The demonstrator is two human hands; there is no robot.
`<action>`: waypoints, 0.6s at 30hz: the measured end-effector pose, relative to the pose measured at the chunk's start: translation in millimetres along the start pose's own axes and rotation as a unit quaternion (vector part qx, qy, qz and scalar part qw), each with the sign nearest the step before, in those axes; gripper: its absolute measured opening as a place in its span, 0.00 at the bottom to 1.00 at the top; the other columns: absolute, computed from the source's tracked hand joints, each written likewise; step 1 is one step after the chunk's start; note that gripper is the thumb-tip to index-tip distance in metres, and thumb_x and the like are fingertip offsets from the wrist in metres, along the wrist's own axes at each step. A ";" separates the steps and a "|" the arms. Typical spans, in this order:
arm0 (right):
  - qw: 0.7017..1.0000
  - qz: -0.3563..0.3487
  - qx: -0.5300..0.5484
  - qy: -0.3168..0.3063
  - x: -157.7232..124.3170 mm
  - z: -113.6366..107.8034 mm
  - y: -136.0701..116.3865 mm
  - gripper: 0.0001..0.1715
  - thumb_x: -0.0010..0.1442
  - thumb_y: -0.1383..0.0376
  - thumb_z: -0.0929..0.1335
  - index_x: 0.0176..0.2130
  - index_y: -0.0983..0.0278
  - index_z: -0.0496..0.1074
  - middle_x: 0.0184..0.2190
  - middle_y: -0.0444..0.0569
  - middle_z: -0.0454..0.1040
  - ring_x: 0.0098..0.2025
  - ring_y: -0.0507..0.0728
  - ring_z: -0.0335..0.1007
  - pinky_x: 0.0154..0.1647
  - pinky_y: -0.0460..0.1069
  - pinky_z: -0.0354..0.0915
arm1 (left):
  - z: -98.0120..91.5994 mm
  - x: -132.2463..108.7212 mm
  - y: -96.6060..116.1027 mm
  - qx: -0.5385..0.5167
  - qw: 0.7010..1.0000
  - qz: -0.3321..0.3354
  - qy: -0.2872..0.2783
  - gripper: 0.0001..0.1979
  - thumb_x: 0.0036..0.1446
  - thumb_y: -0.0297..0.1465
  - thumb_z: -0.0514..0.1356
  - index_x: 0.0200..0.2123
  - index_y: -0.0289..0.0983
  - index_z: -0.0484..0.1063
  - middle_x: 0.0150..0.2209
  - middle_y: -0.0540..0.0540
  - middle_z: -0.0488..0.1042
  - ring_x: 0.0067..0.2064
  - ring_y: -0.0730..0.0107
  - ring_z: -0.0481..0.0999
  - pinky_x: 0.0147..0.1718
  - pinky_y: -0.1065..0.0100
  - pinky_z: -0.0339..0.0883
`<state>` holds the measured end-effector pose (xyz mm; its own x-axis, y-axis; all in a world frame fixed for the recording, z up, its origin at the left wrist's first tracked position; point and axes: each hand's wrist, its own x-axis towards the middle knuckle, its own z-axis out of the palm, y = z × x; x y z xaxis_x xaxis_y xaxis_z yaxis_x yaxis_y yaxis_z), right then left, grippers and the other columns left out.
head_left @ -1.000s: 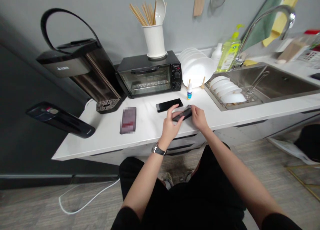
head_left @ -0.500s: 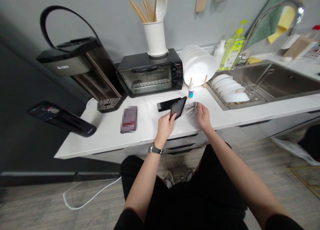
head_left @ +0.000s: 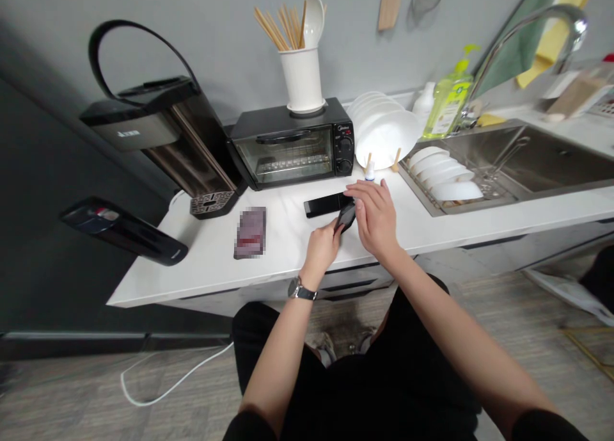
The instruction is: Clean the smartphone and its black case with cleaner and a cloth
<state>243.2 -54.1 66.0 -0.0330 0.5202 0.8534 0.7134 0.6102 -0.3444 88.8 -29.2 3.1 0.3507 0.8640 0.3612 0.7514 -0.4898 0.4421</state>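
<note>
My left hand (head_left: 322, 252), with a watch (head_left: 301, 289) at its wrist, grips a dark flat phone-like device (head_left: 345, 217) by its lower edge, tilted above the counter. Over the upper part of this device lies my right hand (head_left: 378, 218), its fingers stretched out and the thumb lower down. What is under that palm is hidden, and no grey cloth shows now. A black phone (head_left: 325, 205) lies flat on the counter just behind the device. Beyond the right fingertips stands a small white bottle (head_left: 370, 171), mostly covered by the hand.
A blurred purplish packet (head_left: 250, 232) and a dark bottle-shaped appliance (head_left: 125, 231) lie left on the white counter (head_left: 201, 271). Behind are a water dispenser (head_left: 187, 143), a toaster oven (head_left: 290, 152) under a utensil holder (head_left: 302, 76), and racked plates (head_left: 386, 137). Right is a sink (head_left: 542, 153) with bowls.
My right hand has moved left from beside the device onto its upper part, its fingers now straightened. The grey cloth it pinched is out of sight. The device has tilted and shows less face.
</note>
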 end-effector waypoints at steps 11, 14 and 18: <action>0.973 -0.190 -0.049 -0.124 11.4 2.6 2.9 0.20 0.76 0.65 0.59 0.59 0.59 0.73 0.55 0.51 0.79 0.57 0.61 0.71 0.67 0.62 0.60 | 1.0 3.0 -0.5 0.042 0.999 -0.006 -0.021 0.14 0.73 0.29 0.53 0.44 0.34 0.79 0.38 0.37 0.85 0.40 0.53 0.85 0.37 0.64 0.70; 0.981 -0.141 -0.057 -0.124 15.5 0.4 7.8 0.20 0.76 0.60 0.59 0.57 0.58 0.75 0.48 0.51 0.79 0.51 0.63 0.71 0.58 0.61 0.63 | -2.3 2.9 2.6 0.033 0.999 0.002 -0.016 0.14 0.74 0.32 0.53 0.50 0.35 0.78 0.40 0.38 0.85 0.40 0.54 0.85 0.38 0.65 0.70; 0.994 -0.029 0.020 -0.100 20.1 0.8 12.8 0.28 0.78 0.54 0.53 0.46 0.59 0.77 0.40 0.52 0.78 0.44 0.62 0.70 0.50 0.57 0.64 | -3.3 1.9 2.1 0.022 1.000 0.004 -0.017 0.14 0.75 0.33 0.53 0.53 0.37 0.78 0.41 0.40 0.85 0.41 0.55 0.85 0.38 0.66 0.70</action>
<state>251.1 -35.3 78.5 -0.2154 0.5898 0.7783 0.6784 0.6637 -0.3151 89.2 -29.0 7.4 0.3746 0.8645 0.3352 0.7719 -0.4911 0.4037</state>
